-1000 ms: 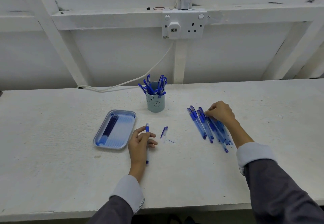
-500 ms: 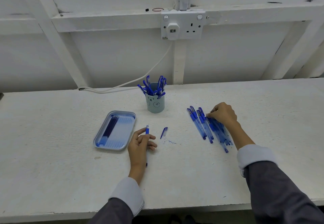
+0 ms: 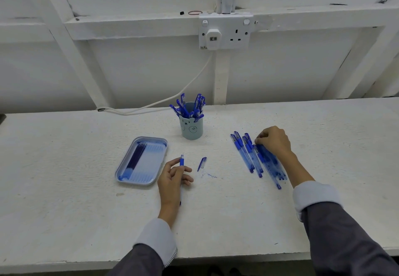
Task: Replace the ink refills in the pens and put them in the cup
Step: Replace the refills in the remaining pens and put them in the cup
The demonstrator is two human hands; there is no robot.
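Pens [image 3: 257, 159] are lying piled on the counter [image 3: 64, 157] right of the cup [image 3: 191, 130], the right hand [image 3: 274, 140] pinching one's top end with curled fingers, while the left hand [image 3: 172, 180] is gripping a single pen [image 3: 182, 163] between the refill tray [image 3: 142, 181] and a loose pen part [image 3: 201, 163].

Wearing dark grey left sleeve [image 3: 138, 260] and right sleeve [image 3: 345, 239], pale turned-back cuffs [image 3: 315, 195] meeting left hand [image 3: 172, 180], right hand [image 3: 273, 140]; striped edging showing lower centre.
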